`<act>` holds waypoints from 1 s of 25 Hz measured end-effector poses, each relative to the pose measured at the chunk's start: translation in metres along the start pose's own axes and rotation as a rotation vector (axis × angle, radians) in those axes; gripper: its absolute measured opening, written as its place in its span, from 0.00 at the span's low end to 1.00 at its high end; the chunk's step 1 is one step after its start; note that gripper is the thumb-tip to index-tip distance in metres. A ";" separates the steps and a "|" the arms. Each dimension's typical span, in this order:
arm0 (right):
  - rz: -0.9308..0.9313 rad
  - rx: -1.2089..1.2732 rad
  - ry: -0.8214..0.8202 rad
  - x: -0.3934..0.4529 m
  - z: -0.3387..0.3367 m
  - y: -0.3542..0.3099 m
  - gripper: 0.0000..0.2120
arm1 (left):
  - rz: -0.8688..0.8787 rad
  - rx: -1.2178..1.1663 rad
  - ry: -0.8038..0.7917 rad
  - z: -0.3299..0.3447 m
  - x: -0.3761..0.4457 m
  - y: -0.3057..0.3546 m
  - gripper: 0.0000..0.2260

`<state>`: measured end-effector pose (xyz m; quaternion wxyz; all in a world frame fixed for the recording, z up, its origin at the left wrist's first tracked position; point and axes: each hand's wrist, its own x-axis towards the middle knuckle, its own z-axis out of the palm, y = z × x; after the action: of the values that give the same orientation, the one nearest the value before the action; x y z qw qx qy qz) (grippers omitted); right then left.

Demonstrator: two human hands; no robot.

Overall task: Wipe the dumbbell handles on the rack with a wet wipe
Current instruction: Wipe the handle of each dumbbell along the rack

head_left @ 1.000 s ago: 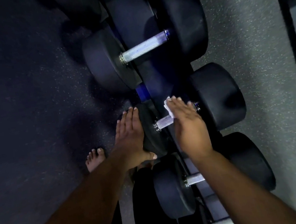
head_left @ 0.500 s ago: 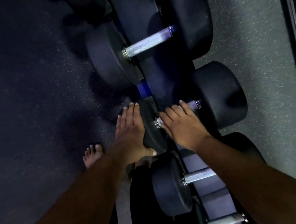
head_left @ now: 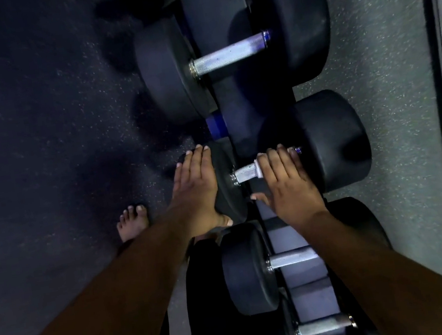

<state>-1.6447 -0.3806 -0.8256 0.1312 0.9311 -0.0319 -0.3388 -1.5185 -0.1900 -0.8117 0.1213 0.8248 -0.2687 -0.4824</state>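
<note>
Dumbbells [head_left: 228, 54] in rack [head_left: 218, 1]; right hand [head_left: 288, 183] round handle [head_left: 246, 173]

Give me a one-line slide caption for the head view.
Right hand curled over a knurled steel dumbbell handle on the rack while the left hand rests flat on its black rubber end.

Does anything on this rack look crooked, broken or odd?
Nothing stands out. The dumbbells sit in a row on the rack. The right hand curls over one dumbbell handle, and the left hand rests flat on its weight head. The bare foot is perhaps unusual.
</note>
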 end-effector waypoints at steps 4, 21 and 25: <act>-0.070 0.150 -0.215 0.063 -0.041 -0.002 0.24 | -0.003 0.003 -0.024 -0.001 0.000 0.001 0.70; -0.481 0.392 0.253 0.027 0.001 -0.007 0.30 | -0.001 -0.003 -0.030 -0.002 0.000 0.002 0.70; -0.455 0.620 0.207 -0.016 0.023 -0.016 0.28 | -0.007 -0.013 -0.025 -0.004 -0.002 0.005 0.69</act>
<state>-1.6721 -0.3678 -0.8371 -0.2318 0.9391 0.0877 -0.2381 -1.5170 -0.1932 -0.8063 0.1217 0.8190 -0.2640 -0.4947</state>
